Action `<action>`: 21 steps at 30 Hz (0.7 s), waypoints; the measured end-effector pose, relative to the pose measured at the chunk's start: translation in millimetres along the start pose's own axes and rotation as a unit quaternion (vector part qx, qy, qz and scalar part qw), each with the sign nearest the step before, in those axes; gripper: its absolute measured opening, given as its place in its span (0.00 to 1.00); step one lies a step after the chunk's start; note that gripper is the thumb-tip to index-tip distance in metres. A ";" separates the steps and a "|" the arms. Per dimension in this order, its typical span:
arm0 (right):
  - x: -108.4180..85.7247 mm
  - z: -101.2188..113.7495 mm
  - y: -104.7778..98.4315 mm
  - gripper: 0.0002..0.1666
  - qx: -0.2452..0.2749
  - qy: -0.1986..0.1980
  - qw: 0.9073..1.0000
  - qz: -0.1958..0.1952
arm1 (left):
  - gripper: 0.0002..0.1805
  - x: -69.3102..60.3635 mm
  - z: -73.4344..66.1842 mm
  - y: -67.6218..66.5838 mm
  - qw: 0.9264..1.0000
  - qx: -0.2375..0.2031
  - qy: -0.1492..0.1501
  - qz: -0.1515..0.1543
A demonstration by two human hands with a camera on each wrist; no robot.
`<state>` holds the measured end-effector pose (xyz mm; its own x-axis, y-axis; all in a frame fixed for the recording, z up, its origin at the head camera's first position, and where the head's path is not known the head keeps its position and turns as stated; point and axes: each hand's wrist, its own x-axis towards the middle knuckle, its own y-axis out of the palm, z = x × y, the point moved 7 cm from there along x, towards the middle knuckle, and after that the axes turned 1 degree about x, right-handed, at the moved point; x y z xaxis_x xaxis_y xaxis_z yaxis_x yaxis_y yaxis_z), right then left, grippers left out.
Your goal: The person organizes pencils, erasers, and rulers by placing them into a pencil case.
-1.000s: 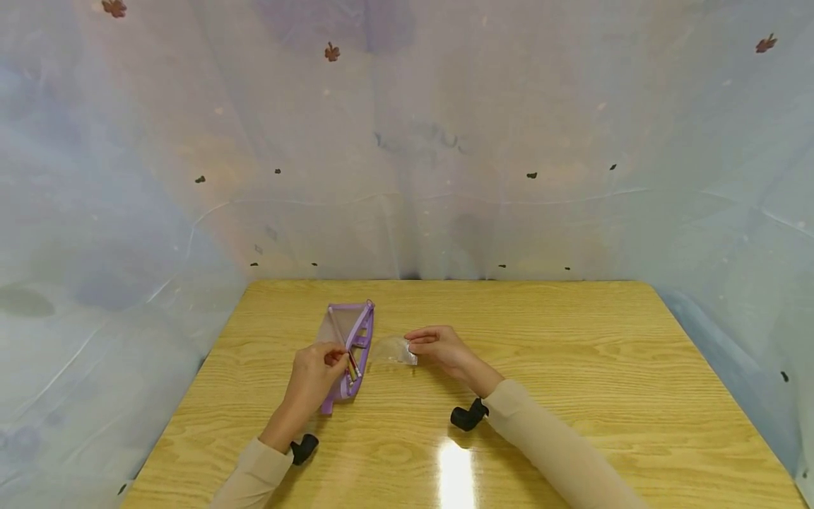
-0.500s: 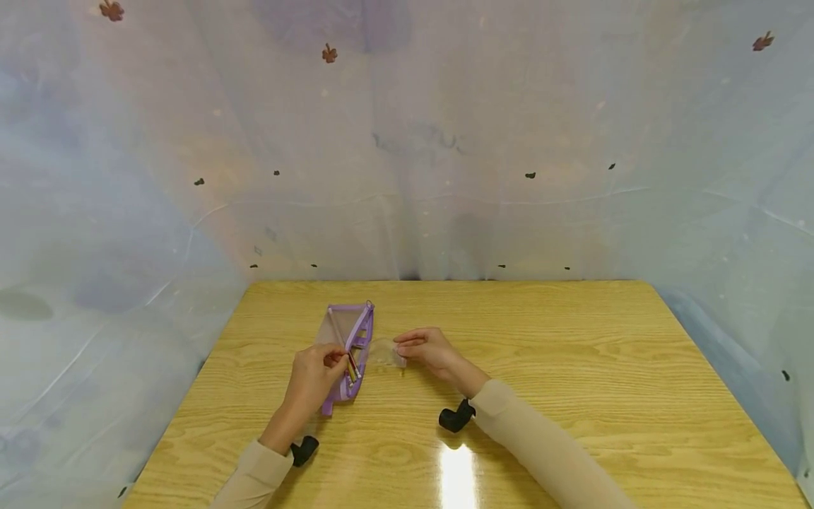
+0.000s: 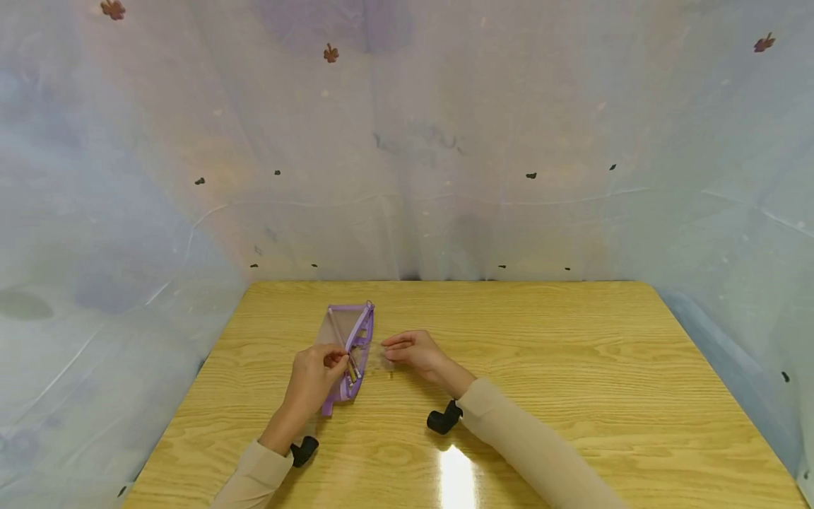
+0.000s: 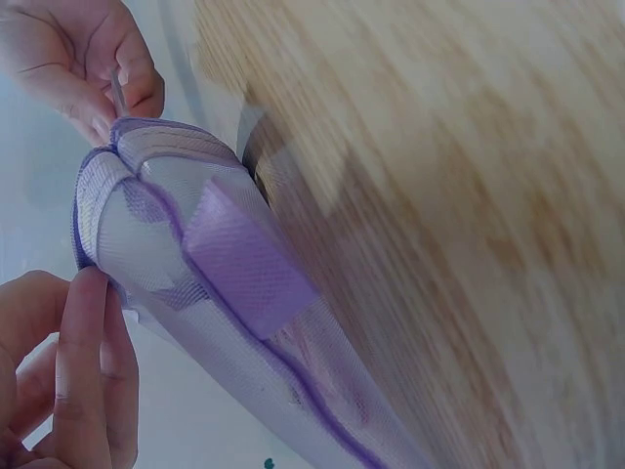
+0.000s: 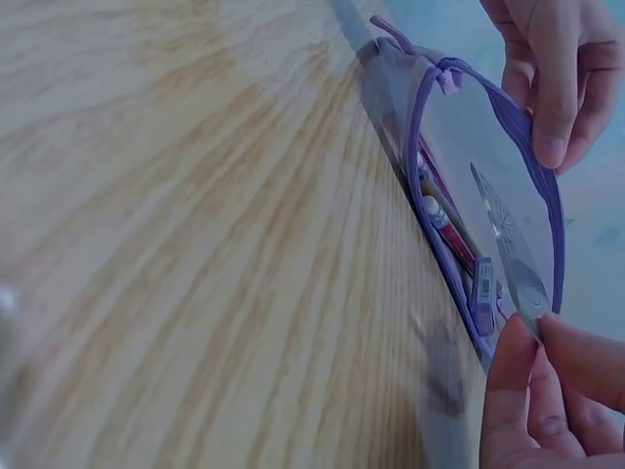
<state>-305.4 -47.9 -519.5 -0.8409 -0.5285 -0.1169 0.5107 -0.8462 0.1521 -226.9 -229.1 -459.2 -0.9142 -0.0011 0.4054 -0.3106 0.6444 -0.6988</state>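
Note:
A purple mesh pencil case [image 3: 340, 322] lies on the left part of the table, its zipped mouth spread apart. My left hand [image 3: 311, 375] pinches the edge of that mouth between thumb and fingers, as the left wrist view also shows. Between the thumb and fingers of my right hand [image 3: 416, 353] is a clear plastic protractor [image 5: 518, 264], held on edge at the case's opening. Inside the case, the right wrist view shows several pencils [image 5: 449, 230] and a small block with a barcode [image 5: 483, 293]. The protractor is faint in the head view.
The wooden table [image 3: 540, 353] extends right and behind the case. A pale patterned curtain [image 3: 470, 141] hangs along the back and sides. A black wrist mount sits at each wrist, the right one [image 3: 444, 418] low over the table.
My right hand has moved left with the protractor, bringing it up to the pencil case's mouth. My left hand has kept its place on the case's edge.

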 end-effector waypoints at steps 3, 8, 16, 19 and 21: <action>0.2 0.6 4.4 0.18 -0.001 0.005 1.000 0.004 | 0.03 0.6 -0.5 -0.4 1.000 0.002 0.001 -0.002; 1.2 -0.2 9.8 0.17 0.000 0.013 1.000 0.005 | 0.03 0.2 -0.3 -0.4 1.000 0.000 0.000 -0.002; 3.0 -0.9 14.0 0.18 0.001 0.012 1.000 0.008 | 0.03 -0.2 0.5 0.4 1.000 0.000 0.002 -0.004; 4.3 -1.0 15.5 0.18 0.001 0.011 1.000 0.009 | 0.03 0.0 -0.4 0.4 1.000 -0.001 0.006 -0.004; 5.5 -1.3 16.7 0.18 0.001 0.012 1.000 0.010 | 0.03 0.3 -1.3 0.3 1.000 -0.001 0.008 -0.006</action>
<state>-301.3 -65.0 -518.9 -0.8260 -0.5467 -0.1373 0.5269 -0.8354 0.1566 -226.9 -228.0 -458.5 -0.9064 0.0037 0.4223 -0.3202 0.6461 -0.6928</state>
